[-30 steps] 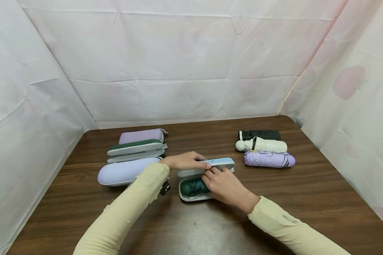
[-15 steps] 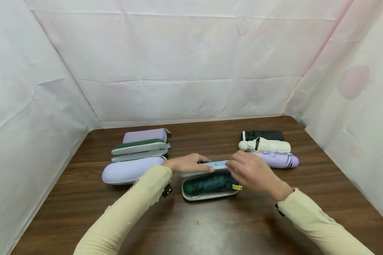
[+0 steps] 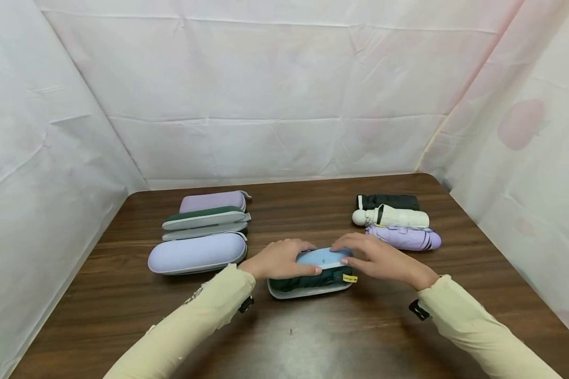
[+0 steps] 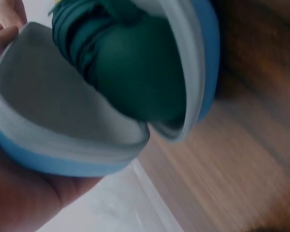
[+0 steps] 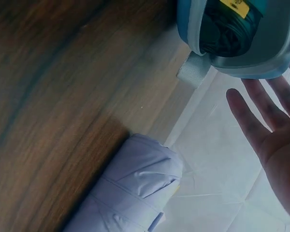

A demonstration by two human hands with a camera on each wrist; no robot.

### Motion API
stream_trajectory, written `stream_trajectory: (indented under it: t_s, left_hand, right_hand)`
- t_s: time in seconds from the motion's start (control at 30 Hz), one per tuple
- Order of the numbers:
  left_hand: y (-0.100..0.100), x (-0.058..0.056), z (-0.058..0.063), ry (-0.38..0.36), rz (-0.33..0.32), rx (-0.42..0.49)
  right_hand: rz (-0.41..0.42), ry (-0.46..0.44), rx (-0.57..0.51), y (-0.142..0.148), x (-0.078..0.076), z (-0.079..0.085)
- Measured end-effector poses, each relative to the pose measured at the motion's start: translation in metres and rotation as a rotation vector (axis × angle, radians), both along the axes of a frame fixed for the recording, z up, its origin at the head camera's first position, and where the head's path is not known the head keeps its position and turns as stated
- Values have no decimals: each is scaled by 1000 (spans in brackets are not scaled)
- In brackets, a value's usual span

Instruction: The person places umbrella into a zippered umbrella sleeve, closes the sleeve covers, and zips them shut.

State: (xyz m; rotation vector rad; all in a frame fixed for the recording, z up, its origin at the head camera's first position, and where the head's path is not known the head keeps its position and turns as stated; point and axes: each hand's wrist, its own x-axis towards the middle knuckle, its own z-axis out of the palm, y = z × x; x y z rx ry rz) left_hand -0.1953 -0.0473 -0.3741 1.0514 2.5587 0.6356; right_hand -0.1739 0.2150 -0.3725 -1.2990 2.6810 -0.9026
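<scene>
A light blue umbrella case (image 3: 321,257) with grey edging lies in front of me, its lid tilted partly down. Inside the lower half rests a folded dark green umbrella (image 3: 308,279), whose rounded end fills the left wrist view. A yellow tag (image 3: 350,278) pokes out at its right end. My left hand (image 3: 282,259) holds the lid's left part, thumb along the front rim and fingers behind. At the lid's right end, my right hand (image 3: 376,257) has its thumb at the rim and its fingers spread over the outside, as the right wrist view also shows.
To the left lie a lavender case (image 3: 196,253), an opened green-and-grey case (image 3: 206,218) and a purple case (image 3: 212,201). Folded umbrellas sit at the back right: lavender (image 3: 403,238), white (image 3: 400,217) and black (image 3: 390,202). White sheets (image 3: 265,147) border the brown table (image 3: 455,316).
My right hand has moved from the green umbrella up to the lid's right end. The lid has swung forward and down over the umbrella, with my left hand still on it.
</scene>
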Motion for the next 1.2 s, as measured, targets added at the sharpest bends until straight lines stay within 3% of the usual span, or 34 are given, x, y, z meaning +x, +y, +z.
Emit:
stream_trajectory:
  t_s: [0.23,0.47,0.83,1.2]
  left_hand:
    - [2,13,-5,164,14,-28]
    - [2,17,-9,202,31,-31]
    - [4,23,-12,271,21,-37]
    - [6,36,-21,394,3,-72]
  right_hand:
    - [75,76,6,9,4,-7]
    - [133,195,-24,11,6,-16]
    - [99,300,-89,4,2,-32]
    - [86,444,3,1,9,-39]
